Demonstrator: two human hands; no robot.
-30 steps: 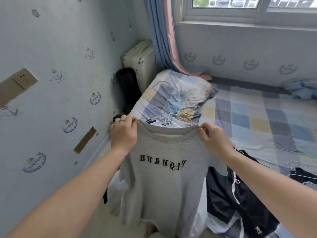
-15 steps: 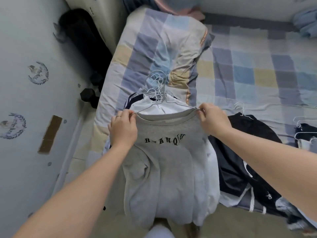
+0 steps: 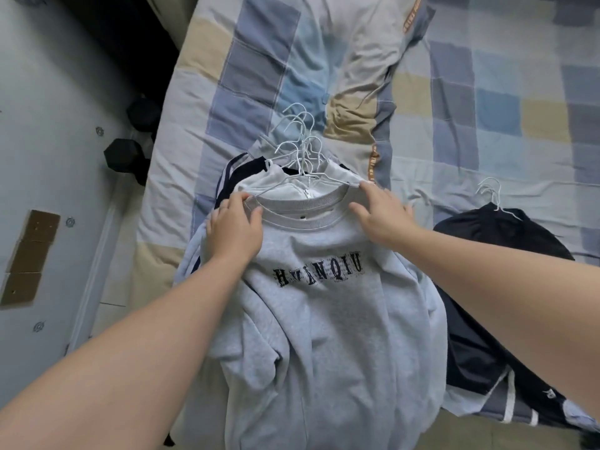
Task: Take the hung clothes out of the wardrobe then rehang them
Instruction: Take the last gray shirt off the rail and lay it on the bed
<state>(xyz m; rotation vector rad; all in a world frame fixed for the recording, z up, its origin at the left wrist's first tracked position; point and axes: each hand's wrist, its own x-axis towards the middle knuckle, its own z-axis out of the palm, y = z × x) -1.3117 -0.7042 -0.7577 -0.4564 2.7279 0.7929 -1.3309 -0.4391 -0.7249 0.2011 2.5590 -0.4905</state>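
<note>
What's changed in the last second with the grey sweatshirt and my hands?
The grey sweatshirt went down from mid-air onto the pile of hung clothes on the bed. The right hand loosened its grip and now rests open on the shoulder. The left hand still pinches the collar; the black garment stays put.

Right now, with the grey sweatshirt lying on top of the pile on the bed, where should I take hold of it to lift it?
Probably by its white wire hanger, at the two sloping arms beside the collar, coming from the near side above the grey sweatshirt. The hooks beyond are bunched with other hangers, so a grip there may snag.
</note>
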